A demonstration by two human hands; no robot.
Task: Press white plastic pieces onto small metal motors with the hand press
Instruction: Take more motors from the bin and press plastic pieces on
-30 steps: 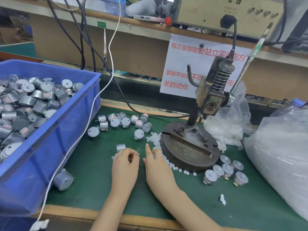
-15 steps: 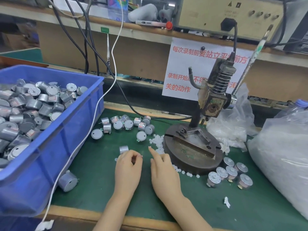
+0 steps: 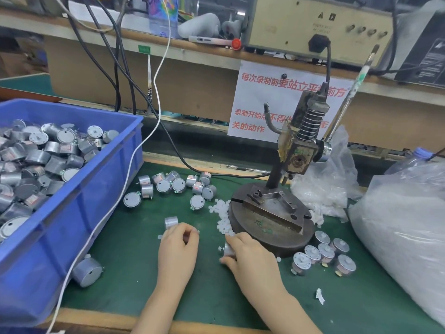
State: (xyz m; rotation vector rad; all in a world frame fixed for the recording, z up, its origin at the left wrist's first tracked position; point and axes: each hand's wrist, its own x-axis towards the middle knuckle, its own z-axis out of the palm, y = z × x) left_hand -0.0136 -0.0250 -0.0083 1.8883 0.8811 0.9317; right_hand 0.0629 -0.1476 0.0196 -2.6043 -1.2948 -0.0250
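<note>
Hands apart on the worktop [image 3: 134, 261]: your right hand [image 3: 250, 255] grips a motor [image 3: 228, 249] just beside the base [image 3: 269, 222] of the hand press [image 3: 298, 155]; your left hand [image 3: 178, 249] curls over something small, hidden by its fingers [image 3: 183, 229]. Loose white pieces [image 3: 222, 213] lie heaped against that base. A piece only loosely seated would likely drop if you tilt the motor; set crooked under the hand press, it could jam.

Single head-worn wide-angle view, facing forward and down, close above left hand [image 3: 178, 251] and right hand [image 3: 250, 259] at lower centre, hand press [image 3: 298, 150] right of centre.
</note>
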